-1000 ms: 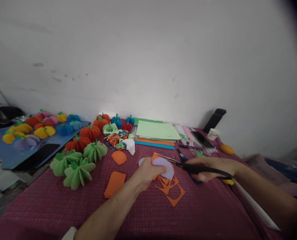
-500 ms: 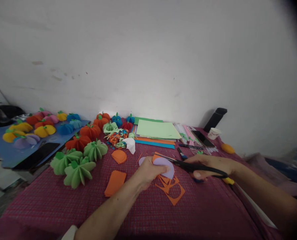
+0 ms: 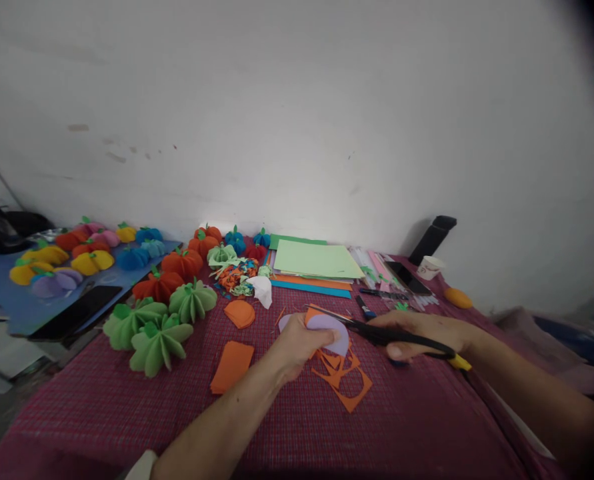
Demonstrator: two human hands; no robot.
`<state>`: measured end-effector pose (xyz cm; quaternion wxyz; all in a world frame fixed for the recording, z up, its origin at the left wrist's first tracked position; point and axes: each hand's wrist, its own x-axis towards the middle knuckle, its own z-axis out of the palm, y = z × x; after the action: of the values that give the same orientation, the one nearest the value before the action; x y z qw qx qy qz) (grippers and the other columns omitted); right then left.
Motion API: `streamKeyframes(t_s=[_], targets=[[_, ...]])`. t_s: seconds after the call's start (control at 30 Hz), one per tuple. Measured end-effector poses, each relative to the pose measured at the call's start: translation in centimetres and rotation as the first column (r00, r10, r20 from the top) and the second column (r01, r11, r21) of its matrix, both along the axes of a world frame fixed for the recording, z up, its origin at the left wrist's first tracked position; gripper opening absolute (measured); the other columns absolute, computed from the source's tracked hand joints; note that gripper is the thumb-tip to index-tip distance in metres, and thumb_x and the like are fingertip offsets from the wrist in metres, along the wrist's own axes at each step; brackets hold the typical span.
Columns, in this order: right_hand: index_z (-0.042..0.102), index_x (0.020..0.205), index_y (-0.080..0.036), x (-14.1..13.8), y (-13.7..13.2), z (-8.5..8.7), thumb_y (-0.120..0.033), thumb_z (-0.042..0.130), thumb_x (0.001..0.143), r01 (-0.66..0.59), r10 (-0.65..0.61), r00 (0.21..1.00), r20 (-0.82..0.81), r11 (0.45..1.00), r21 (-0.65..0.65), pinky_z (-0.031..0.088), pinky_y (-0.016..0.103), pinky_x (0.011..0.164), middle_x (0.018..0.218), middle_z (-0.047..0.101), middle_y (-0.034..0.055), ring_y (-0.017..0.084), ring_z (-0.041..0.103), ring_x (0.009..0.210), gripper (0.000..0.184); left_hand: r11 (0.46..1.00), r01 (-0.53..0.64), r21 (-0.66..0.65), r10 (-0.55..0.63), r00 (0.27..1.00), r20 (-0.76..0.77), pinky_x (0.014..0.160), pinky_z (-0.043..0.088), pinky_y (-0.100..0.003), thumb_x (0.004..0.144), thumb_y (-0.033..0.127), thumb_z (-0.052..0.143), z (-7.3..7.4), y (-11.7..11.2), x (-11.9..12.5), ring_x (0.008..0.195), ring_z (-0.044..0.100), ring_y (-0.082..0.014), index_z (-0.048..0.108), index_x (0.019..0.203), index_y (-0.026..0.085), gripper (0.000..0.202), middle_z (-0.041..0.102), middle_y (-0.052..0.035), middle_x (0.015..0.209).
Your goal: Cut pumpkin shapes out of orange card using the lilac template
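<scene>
The left hand [image 3: 297, 343] pinches a purple piece [image 3: 334, 331] and the orange paper [image 3: 313, 312] under it, thumb on top. The right hand [image 3: 419, 333] is closed around the handles of the black scissors [image 3: 369, 331]; the blades lie along the far edge of the purple piece, pointing left. Orange scraps [image 3: 351, 403] lie just beyond the left fingers, toward the near right. Left of the left hand are a rectangular orange stack [image 3: 232, 369] and, farther back, rounded orange pieces [image 3: 239, 313]. Outward from these stand green pumpkins [image 3: 159, 347]. The card sheets [image 3: 317, 259] lie behind the hands, near the wall [image 3: 297, 133]; a cup [image 3: 431, 267] stands at far right.
</scene>
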<state>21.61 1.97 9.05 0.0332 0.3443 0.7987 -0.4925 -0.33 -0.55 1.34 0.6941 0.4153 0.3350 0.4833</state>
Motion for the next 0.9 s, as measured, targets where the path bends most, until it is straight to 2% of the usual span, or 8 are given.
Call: streamKeyframes(t_s=[0.33, 0.77, 0.9], targets=[[0.054, 0.107, -0.013, 0.00, -0.15, -0.10, -0.047, 0.051, 0.080, 0.003, -0.003, 1.000, -0.007, 1.000, 0.005, 0.035, 0.019, 0.045, 0.063, 0.043, -0.0017, 0.008, 0.040, 0.052, 0.044, 1.000, -0.001, -0.001, 0.001, 1.000, 0.017, 0.057, 0.041, -0.024, 0.050, 0.018, 0.071, -0.05, 0.07, 0.08, 0.053, 0.051, -0.0109, 0.066, 0.061, 0.009, 0.015, 0.061, -0.0028, 0.059], [0.056, 0.110, -0.014, 0.07, 0.19, 0.25, -0.044, 0.054, 0.079, 0.013, -0.013, 0.999, 0.032, 1.000, -0.006, 0.038, 0.018, 0.047, 0.065, 0.046, -0.0014, 0.008, 0.043, 0.053, 0.043, 1.000, 0.025, 0.008, -0.026, 0.999, 0.026, 0.058, 0.042, -0.025, 0.050, 0.018, 0.071, -0.19, 0.03, 0.11, 0.053, 0.052, -0.0112, 0.065, 0.062, 0.008, 0.016, 0.062, -0.0031, 0.059], [0.062, 0.101, -0.013, 0.17, 0.33, 0.60, -0.041, 0.057, 0.076, 0.007, -0.007, 0.999, 0.039, 1.000, 0.020, 0.038, 0.018, 0.047, 0.062, 0.049, -0.0015, 0.008, 0.044, 0.052, 0.038, 0.998, 0.055, 0.004, -0.055, 0.998, 0.043, 0.060, 0.043, -0.027, 0.050, 0.019, 0.071, -0.47, 0.08, 0.09, 0.055, 0.054, -0.0124, 0.066, 0.065, 0.008, 0.018, 0.064, -0.0046, 0.063]])
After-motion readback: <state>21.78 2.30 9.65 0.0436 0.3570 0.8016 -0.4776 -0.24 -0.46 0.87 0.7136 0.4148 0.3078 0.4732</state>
